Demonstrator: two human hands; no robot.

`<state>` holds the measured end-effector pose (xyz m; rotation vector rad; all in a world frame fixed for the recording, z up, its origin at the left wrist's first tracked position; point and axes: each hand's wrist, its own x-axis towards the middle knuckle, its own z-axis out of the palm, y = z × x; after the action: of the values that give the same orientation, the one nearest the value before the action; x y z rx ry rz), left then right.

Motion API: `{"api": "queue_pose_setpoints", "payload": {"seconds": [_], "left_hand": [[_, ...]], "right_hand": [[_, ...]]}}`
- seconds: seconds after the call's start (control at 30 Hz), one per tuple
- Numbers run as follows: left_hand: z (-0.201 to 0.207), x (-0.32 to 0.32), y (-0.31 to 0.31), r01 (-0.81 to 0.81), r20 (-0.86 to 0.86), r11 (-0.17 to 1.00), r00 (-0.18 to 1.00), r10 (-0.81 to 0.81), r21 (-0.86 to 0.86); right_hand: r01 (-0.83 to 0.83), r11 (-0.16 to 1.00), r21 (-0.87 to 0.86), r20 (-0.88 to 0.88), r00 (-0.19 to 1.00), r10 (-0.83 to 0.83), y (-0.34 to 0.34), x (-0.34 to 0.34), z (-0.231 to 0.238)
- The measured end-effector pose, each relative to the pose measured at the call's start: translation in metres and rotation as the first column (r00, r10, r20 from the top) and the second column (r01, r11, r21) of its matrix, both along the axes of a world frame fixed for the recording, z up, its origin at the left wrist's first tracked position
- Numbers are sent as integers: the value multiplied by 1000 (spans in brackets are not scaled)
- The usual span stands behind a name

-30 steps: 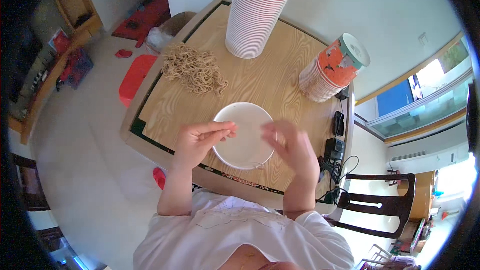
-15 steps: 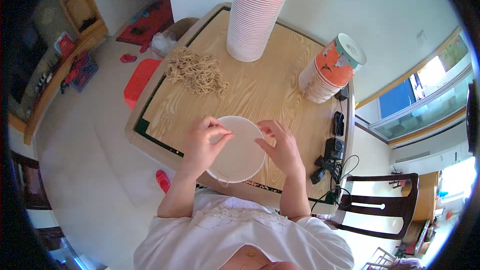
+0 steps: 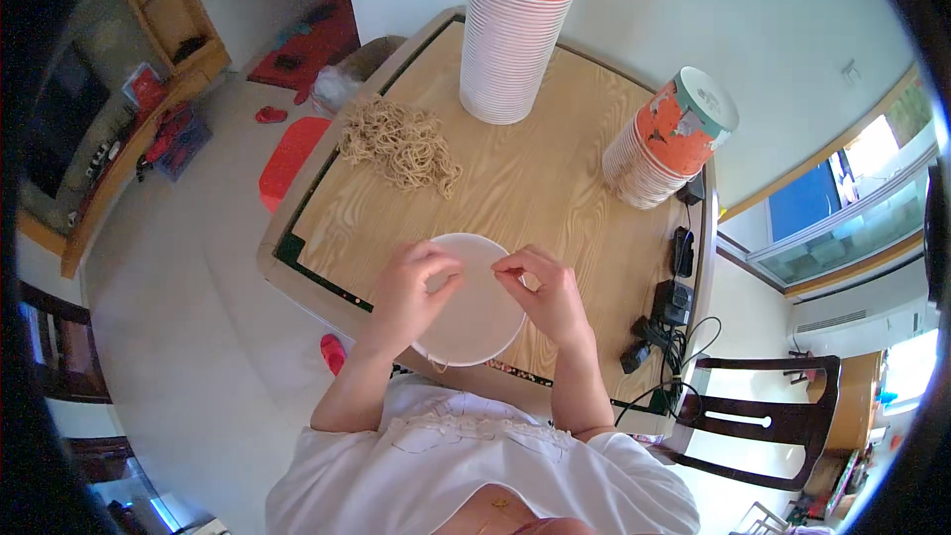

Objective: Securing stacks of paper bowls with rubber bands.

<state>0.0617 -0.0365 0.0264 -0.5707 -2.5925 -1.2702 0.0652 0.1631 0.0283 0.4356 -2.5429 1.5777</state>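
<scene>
A round white paper bucket (image 3: 470, 315) is at the table's front edge, its open mouth facing up. Over its near rim hangs a bit of thin tan cord (image 3: 437, 367). Above the bucket's left side is my left hand (image 3: 414, 294), thumb and index finger pinched. My right hand (image 3: 547, 297) pinches likewise over the right rim, its fingertips a short way from the left ones. Anything between either pair of fingertips is too fine to make out. Farther off on the left lies a loose heap of tan cord (image 3: 401, 147).
A tall stack of paper buckets (image 3: 509, 45) stands at the back of the wooden table (image 3: 535, 188), and a shorter stack (image 3: 666, 144) leans at the right. Black power adapters (image 3: 673, 303) and cables line the right edge. A dark chair (image 3: 763, 421) stands beyond; a red stool (image 3: 290, 163) is left.
My right hand has moved left from the bucket's rim toward my left hand, and its fingertips have come together in a pinch. My left hand keeps its pinch. The view has shifted slightly.
</scene>
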Motion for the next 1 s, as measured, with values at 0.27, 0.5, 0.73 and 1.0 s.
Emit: {"api": "queue_pose_setpoints", "payload": {"seconds": [0.27, 0.5, 0.73, 1.0], "left_hand": [[-7, -25, 21, 202, 322, 895, 882, -343, 398], [-11, -32, 23, 215, 334, 919, 884, -327, 331], [-11, -34, 23, 87, 211, 990, 971, -110, 114], [-7, -32, 29, 32, -47, 974, 998, -44, -225]], "right_hand": [[-54, 994, 94, -140, 988, 67, -3, -5, 1], [-50, 997, 58, -95, 994, 55, 0, -7, -5], [67, 995, 79, -155, 986, -54, 11, -17, -12], [87, 994, 62, 135, 986, -95, 2, -6, -26]]}}
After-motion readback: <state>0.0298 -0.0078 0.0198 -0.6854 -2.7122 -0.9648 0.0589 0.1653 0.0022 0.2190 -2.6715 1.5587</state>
